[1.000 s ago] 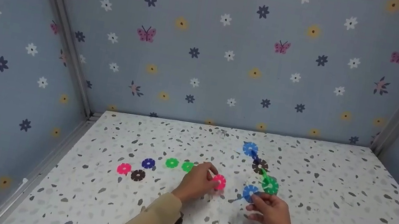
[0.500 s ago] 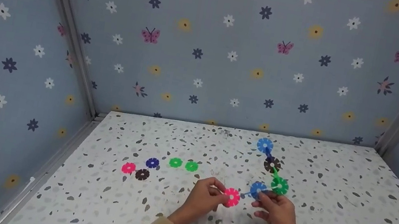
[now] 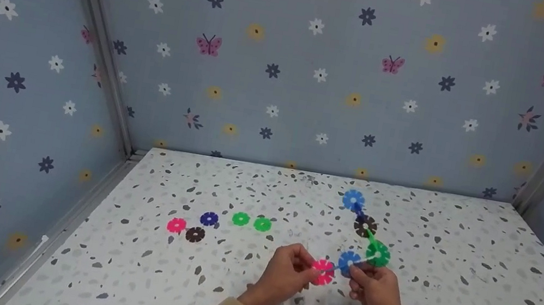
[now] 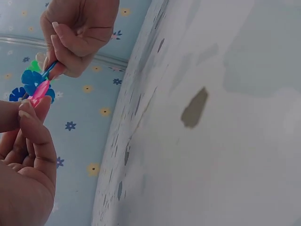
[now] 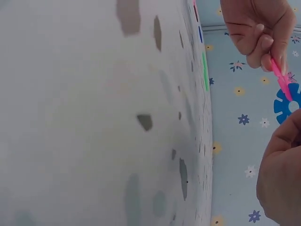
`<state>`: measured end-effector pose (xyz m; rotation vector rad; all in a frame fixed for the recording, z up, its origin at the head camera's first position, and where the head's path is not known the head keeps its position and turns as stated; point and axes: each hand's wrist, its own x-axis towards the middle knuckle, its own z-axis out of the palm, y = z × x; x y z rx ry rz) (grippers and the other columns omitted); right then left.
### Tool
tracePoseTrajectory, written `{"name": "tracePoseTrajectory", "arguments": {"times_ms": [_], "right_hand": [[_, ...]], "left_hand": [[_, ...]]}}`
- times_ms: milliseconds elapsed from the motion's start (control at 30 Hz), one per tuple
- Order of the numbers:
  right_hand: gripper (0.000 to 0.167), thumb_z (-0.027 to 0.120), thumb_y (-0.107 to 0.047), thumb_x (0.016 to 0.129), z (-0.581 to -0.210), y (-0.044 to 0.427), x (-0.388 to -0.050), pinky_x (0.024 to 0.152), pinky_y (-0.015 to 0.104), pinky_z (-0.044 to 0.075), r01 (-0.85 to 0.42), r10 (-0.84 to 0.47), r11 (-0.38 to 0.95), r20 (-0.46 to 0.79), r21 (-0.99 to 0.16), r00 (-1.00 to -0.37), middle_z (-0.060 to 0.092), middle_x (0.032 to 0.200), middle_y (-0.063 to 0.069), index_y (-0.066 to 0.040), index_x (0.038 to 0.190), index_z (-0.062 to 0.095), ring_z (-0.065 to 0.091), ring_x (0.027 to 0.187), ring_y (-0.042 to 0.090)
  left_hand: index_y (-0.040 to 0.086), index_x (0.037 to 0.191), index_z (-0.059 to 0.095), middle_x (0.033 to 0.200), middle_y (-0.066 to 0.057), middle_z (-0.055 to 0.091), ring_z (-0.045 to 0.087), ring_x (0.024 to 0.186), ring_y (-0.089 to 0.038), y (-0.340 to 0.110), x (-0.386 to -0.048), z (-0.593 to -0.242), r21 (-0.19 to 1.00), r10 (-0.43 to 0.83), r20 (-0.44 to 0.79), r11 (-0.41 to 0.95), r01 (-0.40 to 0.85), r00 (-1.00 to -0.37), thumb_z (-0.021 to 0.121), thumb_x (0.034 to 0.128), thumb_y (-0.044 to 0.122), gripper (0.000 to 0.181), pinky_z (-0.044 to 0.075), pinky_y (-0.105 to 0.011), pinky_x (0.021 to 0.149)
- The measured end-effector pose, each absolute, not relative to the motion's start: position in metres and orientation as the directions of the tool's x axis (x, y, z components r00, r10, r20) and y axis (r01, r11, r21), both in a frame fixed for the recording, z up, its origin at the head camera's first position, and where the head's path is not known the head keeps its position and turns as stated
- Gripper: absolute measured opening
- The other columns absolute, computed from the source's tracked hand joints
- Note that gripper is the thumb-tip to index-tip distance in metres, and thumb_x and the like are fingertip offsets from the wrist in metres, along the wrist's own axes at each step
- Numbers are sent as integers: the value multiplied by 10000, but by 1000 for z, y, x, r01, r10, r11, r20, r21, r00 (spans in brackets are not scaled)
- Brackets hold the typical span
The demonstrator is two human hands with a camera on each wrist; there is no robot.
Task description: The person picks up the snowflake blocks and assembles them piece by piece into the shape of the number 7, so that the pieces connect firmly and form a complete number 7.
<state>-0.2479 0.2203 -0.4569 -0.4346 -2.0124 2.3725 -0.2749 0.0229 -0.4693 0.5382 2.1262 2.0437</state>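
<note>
My left hand [image 3: 285, 272] pinches a pink notched plastic disc [image 3: 323, 272] between thumb and fingers. My right hand [image 3: 380, 297] pinches a blue notched disc [image 3: 348, 263] near the lower end of a linked chain. From there the chain runs up through a pale piece, a green disc [image 3: 377, 253], a light green one seen edge-on, a brown disc [image 3: 365, 226] and a dark blue one to a blue disc [image 3: 353, 200] at the far end. In the right wrist view the pink disc's edge meets a blue disc [image 5: 281, 107]; whether their slots are fully engaged is unclear.
Loose on the speckled tabletop [image 3: 119, 270], to the left, lie a pink disc [image 3: 176, 225], a brown disc [image 3: 195, 234], a dark blue disc [image 3: 209, 219] and two green discs [image 3: 240, 218]. Flower-patterned walls [image 3: 325, 100] enclose the back and sides.
My left hand has brought the pink disc rightward and toward me, from beside the green discs to the chain's end. My right hand keeps its hold; the chain has shifted slightly.
</note>
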Motion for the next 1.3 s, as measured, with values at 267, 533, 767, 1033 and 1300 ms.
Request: {"name": "tracePoseTrajectory", "arguments": {"times_ms": [267,533,767,1033,1300], "right_hand": [[153,564,-26,991,-457,222,-251,546,267,449,200,184,-163,-229,-966,-956,634,900,111,47,1115,510,486,699,176],[212,591,-73,990,-454,233,-253,550,248,451,174,207,-208,-217,-962,-954,628,908,91,42,1149,512,501,704,144],[197,588,-69,993,-454,229,-254,540,241,446,185,213,-220,-232,-958,-949,656,894,94,43,1143,526,501,686,134],[219,597,-62,984,-454,225,-254,550,248,454,209,212,-230,-259,-950,-942,624,883,89,35,1153,497,502,698,148],[199,614,-58,971,-455,226,-255,557,252,448,220,214,-235,-272,-947,-938,631,885,90,28,1119,511,496,697,153]], "left_hand": [[62,953,611,798,-27,685,621,668,-195,19,-283,-470,978,383,160,64,199,-910,718,877,66,131,508,-254,589],[40,1063,650,946,-10,623,559,803,-178,-11,-327,-465,907,317,173,319,276,-933,698,903,124,187,485,-302,717],[27,1105,648,865,-24,585,546,731,-162,-39,-364,-465,802,164,112,568,187,-980,634,925,65,184,463,-343,670],[21,1094,661,1010,-85,653,611,878,-224,-48,-388,-470,709,43,6,704,35,-999,714,885,181,268,497,-435,830],[19,1057,667,968,-85,659,630,909,-263,-47,-398,-473,661,28,-57,750,-17,-998,785,836,221,322,498,-444,868]]}}
